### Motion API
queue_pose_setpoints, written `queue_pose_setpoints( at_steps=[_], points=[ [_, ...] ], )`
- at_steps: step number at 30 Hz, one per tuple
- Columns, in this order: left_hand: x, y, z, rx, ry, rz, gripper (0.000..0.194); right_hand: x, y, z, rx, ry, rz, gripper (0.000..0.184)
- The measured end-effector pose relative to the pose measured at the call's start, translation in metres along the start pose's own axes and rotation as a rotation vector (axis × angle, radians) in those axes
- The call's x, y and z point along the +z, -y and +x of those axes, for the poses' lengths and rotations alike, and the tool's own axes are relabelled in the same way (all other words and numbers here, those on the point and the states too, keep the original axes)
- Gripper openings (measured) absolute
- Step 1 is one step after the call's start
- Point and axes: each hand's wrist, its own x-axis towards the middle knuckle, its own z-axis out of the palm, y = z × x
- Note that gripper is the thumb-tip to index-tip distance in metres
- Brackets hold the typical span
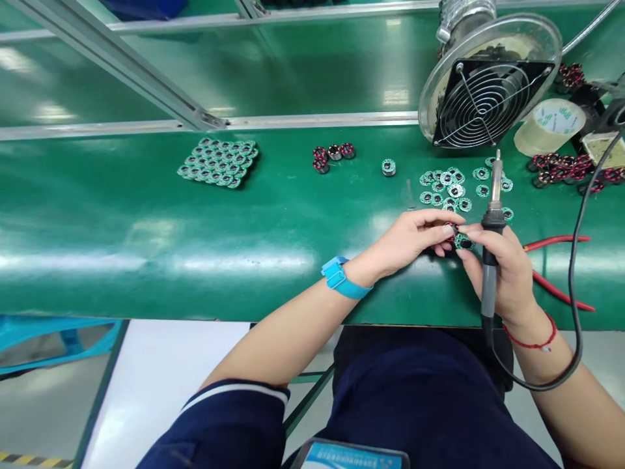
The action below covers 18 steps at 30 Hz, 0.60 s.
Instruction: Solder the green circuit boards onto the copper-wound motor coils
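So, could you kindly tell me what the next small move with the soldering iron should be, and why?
Probably turn the soldering iron so its tip meets the small board held in the left hand. The right hand grips the iron with its tip pointing away from the board, so the tip is not yet on it.

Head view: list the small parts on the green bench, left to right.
Packed round green circuit boards → red-wound coils → single round green board → loose round green boards → more red-wound coils
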Motion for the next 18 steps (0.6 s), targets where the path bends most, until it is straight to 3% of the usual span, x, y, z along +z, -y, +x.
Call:
queue_pose_setpoints(
  at_steps=[7, 13, 18],
  points=[
    [0.007, 0.002, -0.002, -0.176, -0.003, -0.258, 0.021, 0.001, 0.007, 0.005, -0.078, 0.012, -0.111, 0.048],
    [0.013, 0.001, -0.006, -0.197, -0.082, -0.164, 0.022, 0.007, 0.007, 0.003, 0.040, 0.073, -0.221, 0.038],
    [0.015, -0.002, -0.007, -0.163, -0.026, -0.117, 0.024, 0.011, 0.009, 0.004, 0.091, 0.112, -0.296, 0.033]
  ],
)
